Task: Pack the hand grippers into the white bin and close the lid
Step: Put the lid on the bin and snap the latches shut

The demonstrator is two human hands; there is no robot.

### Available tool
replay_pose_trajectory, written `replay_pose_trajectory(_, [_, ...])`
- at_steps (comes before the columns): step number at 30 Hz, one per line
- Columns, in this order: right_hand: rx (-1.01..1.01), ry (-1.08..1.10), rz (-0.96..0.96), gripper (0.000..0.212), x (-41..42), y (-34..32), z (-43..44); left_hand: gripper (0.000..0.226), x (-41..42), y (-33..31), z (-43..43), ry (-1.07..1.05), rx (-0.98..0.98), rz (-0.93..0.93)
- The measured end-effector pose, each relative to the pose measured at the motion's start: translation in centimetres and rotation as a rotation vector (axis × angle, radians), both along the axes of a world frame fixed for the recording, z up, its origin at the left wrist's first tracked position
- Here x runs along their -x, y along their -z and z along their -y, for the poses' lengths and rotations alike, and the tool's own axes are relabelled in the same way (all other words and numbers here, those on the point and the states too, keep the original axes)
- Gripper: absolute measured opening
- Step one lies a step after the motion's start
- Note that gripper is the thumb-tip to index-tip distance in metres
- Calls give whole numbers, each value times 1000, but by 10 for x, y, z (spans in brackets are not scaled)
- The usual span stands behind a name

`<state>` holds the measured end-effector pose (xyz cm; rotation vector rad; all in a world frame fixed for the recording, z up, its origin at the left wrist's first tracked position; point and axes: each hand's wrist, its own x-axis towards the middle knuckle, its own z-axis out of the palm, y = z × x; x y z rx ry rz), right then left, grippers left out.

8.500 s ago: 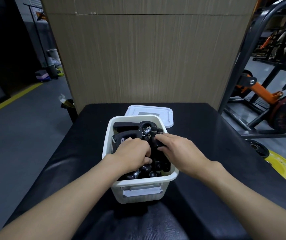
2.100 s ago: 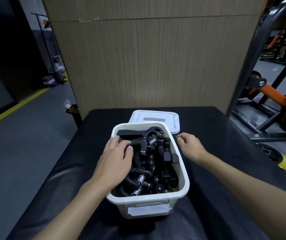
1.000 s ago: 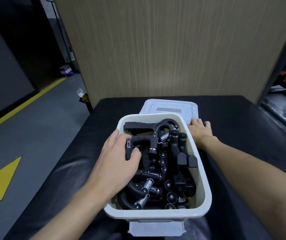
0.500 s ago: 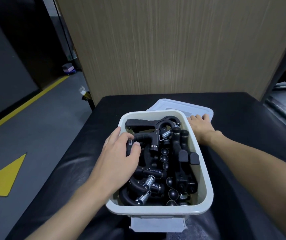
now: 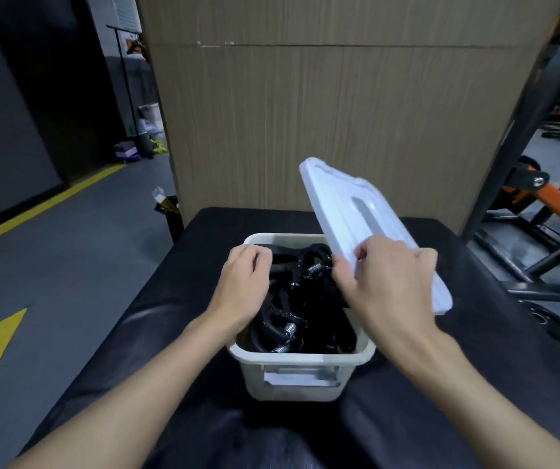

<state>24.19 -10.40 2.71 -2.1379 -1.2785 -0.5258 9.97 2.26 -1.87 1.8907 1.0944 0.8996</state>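
The white bin (image 5: pixel 300 377) stands on the black padded bench, open and filled with several black hand grippers (image 5: pixel 300 314) with steel springs. My left hand (image 5: pixel 243 287) lies over the bin's left rim, fingers curled down onto the grippers near the far left corner. My right hand (image 5: pixel 386 286) grips the near long edge of the white lid (image 5: pixel 356 218), which is lifted off the bench and tilted steeply above the bin's right side. Part of the bin's right rim is hidden behind my right hand.
The black bench (image 5: pixel 474 367) stretches around the bin on all sides. A tall wood-grain panel (image 5: pixel 339 113) rises right behind the bench. Gym machine frames (image 5: pixel 542 198) and a weight plate (image 5: pixel 542 319) stand to the right; grey floor with yellow markings lies left.
My right hand has picked the lid up from the bench behind the bin and swung it up over the bin's right side. My left hand has stayed on the grippers.
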Motion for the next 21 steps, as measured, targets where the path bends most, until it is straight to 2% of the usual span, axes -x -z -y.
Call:
replay_pose_trajectory(3, [124,8,73,36,50,7,-2,59,-6,-23,6,64,217,183])
replay_pose_trajectory(4, [137,17,103,36,61,14,-6,60,-5,-27,6,76,264,200])
replay_pose_trajectory(6, [152,-5,124,39,79,22,-10,35,-2,-28,6,76,300,196])
replay_pose_trajectory(8, [155,-116,175,37,84,26,-13,17,2,-24,1,21,325,149])
replay_pose_trajectory(10, [150,-218,187,34,74,26,-11,11,5,-21,-10,-30,342,117])
replay_pose_trajectory(11, [120,-183,181,34,62,25,-9,14,6,-20,-15,-42,329,94])
replay_pose_trajectory(13, [146,-21,91,27,31,23,-6,9,7,-19,-21,-53,279,20])
replay_pose_trajectory(15, [324,59,-127,21,5,30,-5,16,6,-13,-23,-35,270,12])
replay_pose_trajectory(16, [374,30,-271,16,-3,34,-6,22,6,-11,-21,-17,284,12])
replay_pose_trajectory(18, [321,-117,-494,8,-5,42,-5,32,5,-7,-19,14,299,23])
replay_pose_trajectory(19, [272,-176,-540,9,-6,45,-6,43,4,-4,-21,18,302,19])
replay_pose_trajectory(21, [266,-202,-510,11,-10,46,-10,57,3,1,-23,10,300,-27])
